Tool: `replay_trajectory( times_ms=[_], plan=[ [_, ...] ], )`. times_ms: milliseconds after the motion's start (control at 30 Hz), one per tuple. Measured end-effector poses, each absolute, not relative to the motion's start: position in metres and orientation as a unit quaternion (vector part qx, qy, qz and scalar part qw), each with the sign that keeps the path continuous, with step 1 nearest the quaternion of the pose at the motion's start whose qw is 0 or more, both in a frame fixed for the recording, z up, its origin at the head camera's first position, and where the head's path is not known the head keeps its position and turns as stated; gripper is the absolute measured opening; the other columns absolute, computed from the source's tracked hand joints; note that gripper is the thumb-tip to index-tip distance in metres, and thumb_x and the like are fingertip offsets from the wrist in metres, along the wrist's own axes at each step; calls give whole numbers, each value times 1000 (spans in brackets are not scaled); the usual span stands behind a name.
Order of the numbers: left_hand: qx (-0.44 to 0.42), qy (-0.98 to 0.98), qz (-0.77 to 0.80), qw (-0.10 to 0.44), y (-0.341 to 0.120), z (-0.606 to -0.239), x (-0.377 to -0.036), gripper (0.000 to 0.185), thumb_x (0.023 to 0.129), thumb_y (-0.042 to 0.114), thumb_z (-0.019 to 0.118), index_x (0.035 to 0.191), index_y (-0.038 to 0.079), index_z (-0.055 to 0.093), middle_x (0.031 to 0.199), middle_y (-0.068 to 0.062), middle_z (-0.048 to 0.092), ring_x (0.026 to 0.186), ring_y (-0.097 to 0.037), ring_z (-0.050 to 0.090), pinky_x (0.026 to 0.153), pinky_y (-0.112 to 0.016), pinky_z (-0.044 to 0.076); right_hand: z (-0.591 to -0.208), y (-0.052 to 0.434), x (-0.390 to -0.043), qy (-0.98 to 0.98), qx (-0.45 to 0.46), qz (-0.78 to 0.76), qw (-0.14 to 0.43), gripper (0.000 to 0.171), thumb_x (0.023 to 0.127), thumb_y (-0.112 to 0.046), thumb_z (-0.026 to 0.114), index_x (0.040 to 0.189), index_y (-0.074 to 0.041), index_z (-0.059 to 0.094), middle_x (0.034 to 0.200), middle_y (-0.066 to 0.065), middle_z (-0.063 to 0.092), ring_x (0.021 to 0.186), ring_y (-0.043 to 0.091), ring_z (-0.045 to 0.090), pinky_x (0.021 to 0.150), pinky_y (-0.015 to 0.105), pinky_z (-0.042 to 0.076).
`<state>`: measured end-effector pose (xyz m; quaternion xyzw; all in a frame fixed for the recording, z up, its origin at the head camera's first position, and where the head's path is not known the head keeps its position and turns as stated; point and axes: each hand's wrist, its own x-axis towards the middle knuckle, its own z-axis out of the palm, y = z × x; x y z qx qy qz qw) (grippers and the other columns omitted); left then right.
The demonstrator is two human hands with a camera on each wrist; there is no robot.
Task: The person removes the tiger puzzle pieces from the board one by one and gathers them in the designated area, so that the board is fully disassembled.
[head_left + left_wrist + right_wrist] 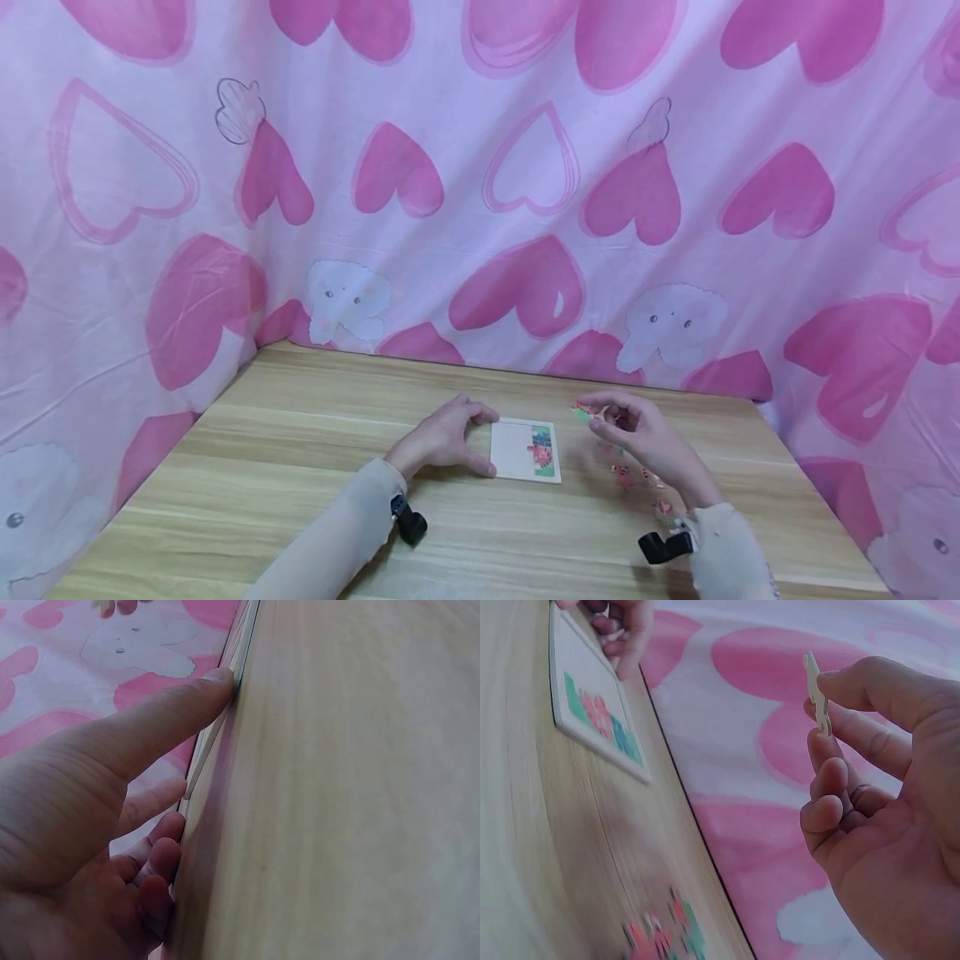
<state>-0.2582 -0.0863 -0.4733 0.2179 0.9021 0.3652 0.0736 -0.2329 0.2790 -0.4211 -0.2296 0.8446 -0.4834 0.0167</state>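
Note:
A white, shallow jigsaw puzzle tray [513, 448] lies flat on the wooden table. Joined, coloured pieces [542, 452] fill its right side; bare white shows over the rest. My left hand [444, 435] holds the tray at its left end, thumb at the near corner and index finger at the far one. Off the tray's right side, my right hand [639, 427] pinches a jigsaw piece [815, 686] between thumb and fingers, raised above the table. That piece is seen edge-on in the right wrist view, so its printed face is hidden there.
Several loose jigsaw pieces [622, 477] lie on the table [300, 450] below and beside my right hand, partly covered by it in the head view. A pink heart-patterned cloth [517, 283] hangs along the table's back and sides.

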Motion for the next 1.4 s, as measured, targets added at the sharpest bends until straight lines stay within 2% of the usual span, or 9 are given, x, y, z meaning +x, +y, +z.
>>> replay_trajectory(
  times_ms=[233,433,600,700,867,1033,1200,1267,1400],
  plan=[
    [218,901,367,78,-87,-474,-257,85,71,40,108,145,21,71,129,-1,61,121,-21,58,117,-49,49,-423,306,-220,857,-204,-473,6,35,109,-24,76,142,-12,73,105,15,68,78,18,58,65,29,52],
    [211,899,375,87,-87,-473,-258,84,71,39,108,144,22,71,129,0,60,121,-21,58,118,-50,48,-426,325,-208,868,-183,-461,8,36,108,-24,76,143,-16,72,90,14,62,73,25,58,60,34,52],
    [208,897,379,92,-87,-472,-259,85,71,39,108,145,22,70,130,-1,59,122,-22,57,119,-50,48,-433,336,-199,852,-203,-483,20,35,107,-12,75,142,-10,72,86,25,63,71,35,62,56,41,58],
    [207,897,379,92,-87,-472,-259,85,71,39,108,145,23,70,131,0,59,123,-22,57,119,-50,48,-442,340,-193,849,-218,-481,26,34,105,-7,76,139,-10,73,86,21,63,70,31,62,54,39,59],
    [208,896,380,93,-87,-473,-259,85,71,38,109,145,23,71,130,1,59,122,-22,57,118,-50,48,-459,344,-186,860,-238,-451,23,32,102,-12,81,134,-16,78,97,7,68,76,19,60,61,30,53],
    [210,895,382,94,-88,-472,-259,85,71,37,109,145,21,71,130,0,59,122,-22,57,118,-51,48,-472,347,-182,861,-259,-438,19,30,101,-14,83,131,-17,80,116,3,72,83,14,59,67,28,52],
    [208,895,382,96,-87,-472,-259,85,71,38,108,145,22,70,131,0,59,124,-22,57,119,-50,47,-477,347,-178,871,-230,-433,28,29,101,-22,84,130,-24,80,131,2,74,114,4,63,91,17,52],
    [208,896,381,95,-87,-472,-259,85,72,39,108,145,22,70,131,0,59,124,-22,57,119,-50,47,-478,348,-178,873,-231,-428,27,30,102,-22,84,131,-26,80,134,0,74,123,4,61,97,16,51],
    [207,896,381,96,-87,-472,-259,84,71,39,108,145,23,70,130,1,59,123,-21,57,119,-50,47,-479,350,-178,863,-254,-434,30,30,102,-17,82,131,-22,80,132,3,75,113,9,64,91,19,52]
  ],
)
